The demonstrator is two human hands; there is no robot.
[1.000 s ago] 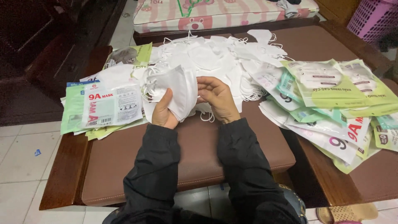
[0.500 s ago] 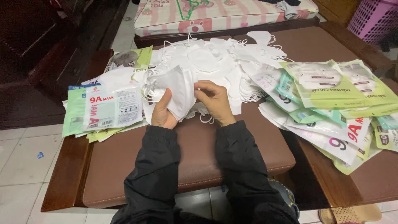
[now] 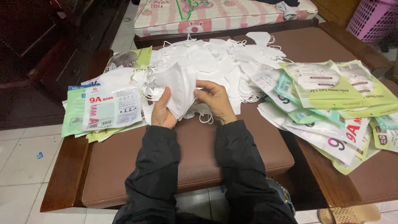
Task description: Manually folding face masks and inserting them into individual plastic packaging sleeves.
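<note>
Head view: small stack of white folded face masks (image 3: 174, 89) held up just above the brown cushion (image 3: 182, 153), between both hands. Left hand (image 3: 161, 110) wraps the stack from below and the left, thumb up across the front, fingers curled tight behind it. Right hand (image 3: 215, 99) grips the stack's right edge, fingers bent in and pinching the masks; loose ear loops dangle under the hands. Both arms in black sleeves (image 3: 238, 166). Just behind the hands a big loose pile of white masks (image 3: 215, 58) spreads over the back of the cushion. To the left, touching the pile, a heap of flat printed mask packets (image 3: 105, 110), white and light green, overhanging the cushion edge. To the right a larger fan of green and white packets (image 3: 331, 99) overlapping each other, onto the dark wooden bench (image 3: 344, 186). Pink striped mattress (image 3: 224, 14) at the far side, pink plastic basket (image 3: 373, 20) top right, tiled floor (image 3: 20, 174) at left.
</note>
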